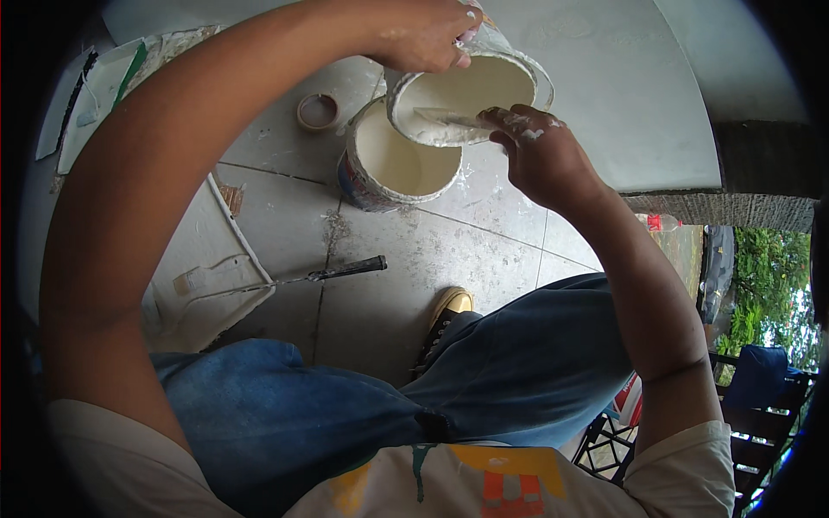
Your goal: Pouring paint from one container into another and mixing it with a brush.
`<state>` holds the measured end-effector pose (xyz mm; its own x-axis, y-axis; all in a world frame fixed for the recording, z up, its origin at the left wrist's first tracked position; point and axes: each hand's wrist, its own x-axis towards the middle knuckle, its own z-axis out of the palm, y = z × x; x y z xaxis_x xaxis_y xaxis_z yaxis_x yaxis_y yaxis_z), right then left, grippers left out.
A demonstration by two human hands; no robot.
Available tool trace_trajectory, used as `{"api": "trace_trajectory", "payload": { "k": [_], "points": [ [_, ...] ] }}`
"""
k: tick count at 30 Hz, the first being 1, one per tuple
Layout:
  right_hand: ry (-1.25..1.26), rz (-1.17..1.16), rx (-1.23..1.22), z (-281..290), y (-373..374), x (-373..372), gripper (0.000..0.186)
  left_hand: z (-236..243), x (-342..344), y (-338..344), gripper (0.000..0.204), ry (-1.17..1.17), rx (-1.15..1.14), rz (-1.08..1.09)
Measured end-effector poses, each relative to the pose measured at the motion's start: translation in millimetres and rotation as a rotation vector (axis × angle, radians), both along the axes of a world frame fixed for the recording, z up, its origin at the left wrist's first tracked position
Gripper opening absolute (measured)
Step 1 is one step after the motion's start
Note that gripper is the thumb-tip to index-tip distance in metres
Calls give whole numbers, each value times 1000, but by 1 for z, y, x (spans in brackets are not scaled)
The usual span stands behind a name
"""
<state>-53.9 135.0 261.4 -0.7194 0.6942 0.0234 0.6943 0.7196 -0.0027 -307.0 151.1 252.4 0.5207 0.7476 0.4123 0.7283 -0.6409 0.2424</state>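
A paint bucket [484,82] is tipped on its side over a second bucket [356,180], its mouth toward me and its lower rim above the other's opening. My left hand [427,36] is closed on the tipped bucket's far left side, near its base. In my closed right hand [548,160] is a flat scraper [445,116], its white-coated blade inside the tipped bucket's mouth against thick white paint. White smears mark my right knuckles and left fingers. The lower bucket stands upright on the tiles, its inside walls coated cream-white.
Left of my knees lies a paint tray [246,246] with a dark-handled roller [350,268] across its edge. A tape ring [318,112] rests beside the lower bucket. Another tray [104,95] lies far left. A plastic bottle [661,223] and dark slatted furniture [764,406] are at right.
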Motion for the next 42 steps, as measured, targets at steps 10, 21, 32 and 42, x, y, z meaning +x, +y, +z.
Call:
{"api": "trace_trajectory", "payload": {
  "k": [10, 21, 32, 42],
  "points": [
    [-37, 17, -298, 27, -33, 8, 31, 2, 25, 1, 39, 267, -260, -46],
    [-142, -141, -388, -3, -32, 10, 15, 11, 7, 4, 33, 94, -328, -29],
    [-122, -180, -372, 23, -36, 26, 30, -5, 17, 20, 37, 163, -231, -54],
    [-10, -377, -607, 29, 3, 28, 24, 15, 23, 26, 36, 140, -377, -43]
  ]
}}
